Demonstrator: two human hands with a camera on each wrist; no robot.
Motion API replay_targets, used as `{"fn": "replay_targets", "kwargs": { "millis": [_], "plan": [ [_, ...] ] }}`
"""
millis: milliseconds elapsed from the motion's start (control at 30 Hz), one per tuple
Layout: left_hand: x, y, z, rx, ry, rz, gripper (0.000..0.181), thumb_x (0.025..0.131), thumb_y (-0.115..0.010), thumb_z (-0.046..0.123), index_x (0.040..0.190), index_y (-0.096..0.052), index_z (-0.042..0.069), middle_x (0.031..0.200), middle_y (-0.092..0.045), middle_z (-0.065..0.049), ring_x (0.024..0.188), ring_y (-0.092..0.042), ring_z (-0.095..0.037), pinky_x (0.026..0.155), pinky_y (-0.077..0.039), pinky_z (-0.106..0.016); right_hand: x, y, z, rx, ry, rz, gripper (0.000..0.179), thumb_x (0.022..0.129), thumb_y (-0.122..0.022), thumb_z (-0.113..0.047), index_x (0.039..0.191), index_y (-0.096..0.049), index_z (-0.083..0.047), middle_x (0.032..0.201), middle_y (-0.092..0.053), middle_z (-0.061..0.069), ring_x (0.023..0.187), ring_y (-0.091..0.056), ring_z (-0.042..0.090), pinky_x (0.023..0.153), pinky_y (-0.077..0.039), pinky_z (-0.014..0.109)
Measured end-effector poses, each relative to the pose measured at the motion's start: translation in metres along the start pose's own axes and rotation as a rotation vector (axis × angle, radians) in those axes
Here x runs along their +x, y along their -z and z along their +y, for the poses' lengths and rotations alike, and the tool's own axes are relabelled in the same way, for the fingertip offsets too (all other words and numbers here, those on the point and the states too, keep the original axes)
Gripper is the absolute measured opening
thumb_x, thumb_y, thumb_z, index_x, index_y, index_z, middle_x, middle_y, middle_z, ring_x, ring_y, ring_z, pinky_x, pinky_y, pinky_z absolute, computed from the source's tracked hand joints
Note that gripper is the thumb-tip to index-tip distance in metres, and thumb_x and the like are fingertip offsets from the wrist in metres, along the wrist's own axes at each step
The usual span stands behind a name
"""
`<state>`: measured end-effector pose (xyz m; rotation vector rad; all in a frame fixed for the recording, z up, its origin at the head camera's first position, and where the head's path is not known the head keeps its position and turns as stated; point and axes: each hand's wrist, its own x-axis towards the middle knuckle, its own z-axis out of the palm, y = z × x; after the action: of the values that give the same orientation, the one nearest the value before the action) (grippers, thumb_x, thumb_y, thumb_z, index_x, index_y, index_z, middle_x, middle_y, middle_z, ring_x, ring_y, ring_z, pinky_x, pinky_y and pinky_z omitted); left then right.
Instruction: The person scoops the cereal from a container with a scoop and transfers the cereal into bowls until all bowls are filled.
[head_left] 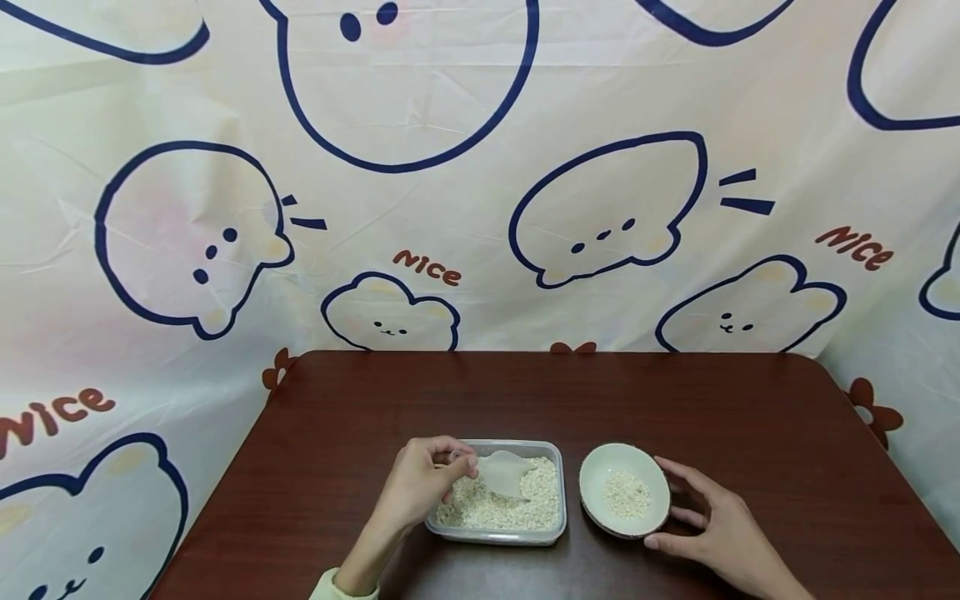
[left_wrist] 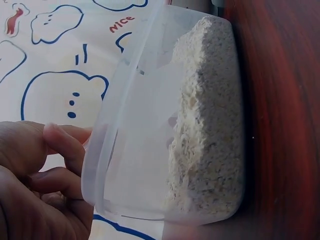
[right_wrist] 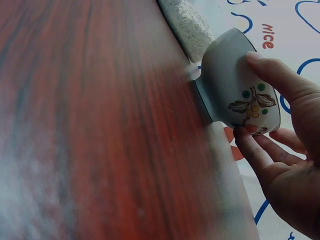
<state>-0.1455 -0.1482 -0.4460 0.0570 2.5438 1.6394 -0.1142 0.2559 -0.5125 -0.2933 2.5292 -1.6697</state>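
Clear scoop (head_left: 504, 474) is over the tub, blade tilted at the white grain (head_left: 487, 515); contact w/ grain unclear. L hand (head_left: 423, 483) pinches scoop handle btwn thumb & fingers. Clear plastic tub (head_left: 498, 538) sits flat on table, approx. half full per L wrist view, grain piled unevenly. Just right of it, apart: white bowl (head_left: 592, 487) w/ small amt of flakes (head_left: 627, 495) at bottom; leaf/berry print outside. R hand (head_left: 727, 525) holds bowl's right side, fingers spread round it. Dk brown table (head_left: 352, 400) under all; cartoon-print cloth (head_left: 465, 208) behind.
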Motion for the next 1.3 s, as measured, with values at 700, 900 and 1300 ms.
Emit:
{"fn": "replay_targets", "kwargs": {
  "millis": [700, 900, 1300],
  "plan": [
    [0.001, -0.005, -0.002, -0.111, -0.016, -0.108, 0.011, 0.098, -0.075, 0.007, 0.104, -0.079, -0.002, 0.086, -0.08, -0.021, 0.048, -0.045, -0.006, 0.046, -0.037, -0.017, 0.0, -0.002, 0.0, 0.005, -0.007, 0.002, 0.1, 0.072, -0.101, -0.021, 0.158, -0.051, -0.016, 0.156, -0.054, 0.021, 0.122, -0.054, -0.018, 0.09, -0.063, 0.026],
    [0.001, -0.005, -0.003, -0.152, -0.007, -0.106, 0.014, 0.099, -0.073, 0.004, 0.106, -0.077, -0.006, 0.088, -0.08, -0.024, 0.048, -0.045, -0.008, 0.045, -0.036, -0.018, 0.0, -0.002, -0.001, 0.002, 0.006, 0.004, 0.099, 0.072, -0.101, -0.02, 0.157, -0.051, -0.015, 0.156, -0.054, 0.021, 0.122, -0.055, -0.018, 0.09, -0.062, 0.024],
    [0.0, 0.004, -0.003, -0.192, 0.017, -0.106, 0.016, 0.097, -0.074, 0.003, 0.107, -0.075, -0.01, 0.089, -0.08, -0.024, 0.048, -0.046, -0.005, 0.047, -0.04, -0.017, 0.0, -0.002, -0.001, 0.003, -0.005, 0.006, 0.099, 0.072, -0.101, -0.022, 0.157, -0.051, -0.016, 0.155, -0.055, 0.021, 0.122, -0.055, -0.018, 0.09, -0.063, 0.024]
  ]
}}
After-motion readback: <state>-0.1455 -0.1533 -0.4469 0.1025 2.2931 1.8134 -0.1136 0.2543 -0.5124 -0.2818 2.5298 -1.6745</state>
